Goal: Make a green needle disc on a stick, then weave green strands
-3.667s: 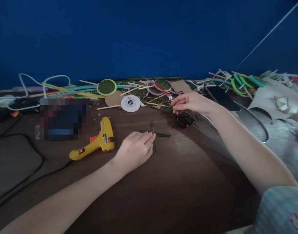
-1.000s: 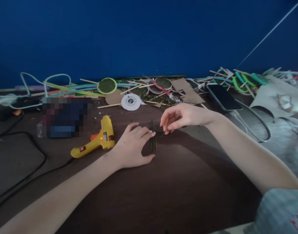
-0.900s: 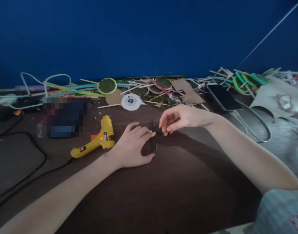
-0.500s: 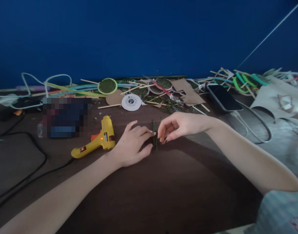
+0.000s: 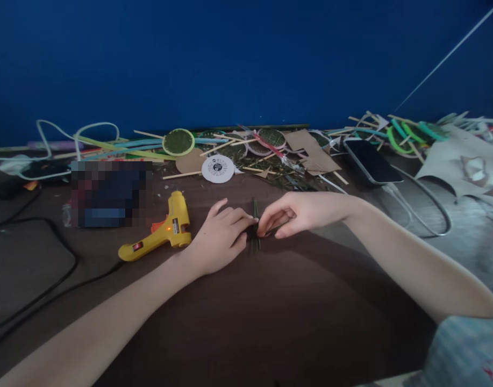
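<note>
Several green strips [image 5: 255, 208] are lying right of the glue gun [image 5: 177, 228]; the left hand [image 5: 222, 239], fingers slightly spread, is steadying them; the right hand [image 5: 286, 215], curled, pinch unclear, is apparently arranging them, calling for steadiness.

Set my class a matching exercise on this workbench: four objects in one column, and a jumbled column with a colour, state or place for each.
1. Glue gun
2. Phone
3. Green strips
4. White disc

A. Between the left hand and the right hand
B. Round, with black print
C. Yellow, lying on its side
D. Dark screen facing up

Pairs: 1-C, 2-D, 3-A, 4-B
</note>
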Demonstrator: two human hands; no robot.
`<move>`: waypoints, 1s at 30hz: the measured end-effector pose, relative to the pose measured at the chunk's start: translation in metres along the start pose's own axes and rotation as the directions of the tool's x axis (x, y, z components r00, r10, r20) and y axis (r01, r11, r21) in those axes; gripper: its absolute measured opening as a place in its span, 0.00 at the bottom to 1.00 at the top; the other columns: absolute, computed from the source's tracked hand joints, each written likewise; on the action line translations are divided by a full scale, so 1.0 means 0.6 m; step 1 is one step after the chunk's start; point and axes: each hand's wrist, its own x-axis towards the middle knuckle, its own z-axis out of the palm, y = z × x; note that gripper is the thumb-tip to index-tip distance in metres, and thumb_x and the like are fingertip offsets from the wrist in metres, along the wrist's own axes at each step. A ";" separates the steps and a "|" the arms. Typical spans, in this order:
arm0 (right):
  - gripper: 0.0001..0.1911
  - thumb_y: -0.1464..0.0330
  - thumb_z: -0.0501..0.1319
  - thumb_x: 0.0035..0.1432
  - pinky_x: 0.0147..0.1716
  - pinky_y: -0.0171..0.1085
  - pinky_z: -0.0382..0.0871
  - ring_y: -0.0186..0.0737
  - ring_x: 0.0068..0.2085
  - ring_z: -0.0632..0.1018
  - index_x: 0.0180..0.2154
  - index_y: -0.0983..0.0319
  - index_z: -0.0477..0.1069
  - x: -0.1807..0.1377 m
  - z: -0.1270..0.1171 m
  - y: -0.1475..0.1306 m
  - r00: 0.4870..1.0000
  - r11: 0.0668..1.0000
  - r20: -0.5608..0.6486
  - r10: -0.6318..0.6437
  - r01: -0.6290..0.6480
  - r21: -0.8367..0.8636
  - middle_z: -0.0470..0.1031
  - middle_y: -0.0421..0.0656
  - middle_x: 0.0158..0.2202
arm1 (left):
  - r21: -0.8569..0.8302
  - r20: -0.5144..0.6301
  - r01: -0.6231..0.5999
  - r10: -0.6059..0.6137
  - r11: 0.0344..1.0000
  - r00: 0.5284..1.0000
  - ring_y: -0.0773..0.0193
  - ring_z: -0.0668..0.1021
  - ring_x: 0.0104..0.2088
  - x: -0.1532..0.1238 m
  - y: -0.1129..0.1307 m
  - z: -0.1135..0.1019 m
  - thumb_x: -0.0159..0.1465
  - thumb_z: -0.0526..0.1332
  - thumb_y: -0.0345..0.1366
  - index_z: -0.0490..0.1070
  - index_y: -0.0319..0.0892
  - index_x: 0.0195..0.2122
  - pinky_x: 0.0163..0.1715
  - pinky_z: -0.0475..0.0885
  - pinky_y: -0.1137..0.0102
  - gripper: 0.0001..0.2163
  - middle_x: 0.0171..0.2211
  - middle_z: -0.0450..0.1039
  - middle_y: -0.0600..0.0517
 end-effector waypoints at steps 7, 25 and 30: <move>0.14 0.74 0.59 0.52 0.38 0.33 0.72 0.36 0.41 0.78 0.43 0.65 0.69 0.004 0.006 -0.002 0.997 1.000 -0.073 0.009 -0.011 -0.027 0.75 0.47 0.43 | 0.053 -0.026 -0.022 0.023 0.998 0.999 0.61 0.73 0.44 0.000 -0.003 0.009 0.63 0.52 0.32 0.69 0.43 0.42 0.59 0.49 0.55 0.10 0.40 0.72 0.51; 0.07 0.65 0.59 0.49 0.19 0.30 0.60 0.28 0.15 0.68 0.25 0.62 0.66 0.023 0.030 0.015 0.918 0.931 -0.390 0.071 -0.202 -0.305 0.69 0.35 0.17 | 0.032 -0.141 -0.006 0.010 0.999 0.990 0.64 0.76 0.39 0.014 -0.004 0.012 0.61 0.52 0.26 0.72 0.44 0.39 0.56 0.57 0.58 0.12 0.35 0.75 0.53; 0.08 0.64 0.58 0.51 0.18 0.31 0.59 0.29 0.15 0.69 0.26 0.62 0.68 0.025 0.033 0.015 0.904 0.927 -0.411 0.120 -0.250 -0.278 0.70 0.37 0.18 | 0.048 -0.152 0.012 -0.004 0.999 0.988 0.63 0.76 0.38 0.018 -0.002 0.009 0.61 0.55 0.29 0.71 0.43 0.40 0.56 0.57 0.59 0.08 0.34 0.74 0.53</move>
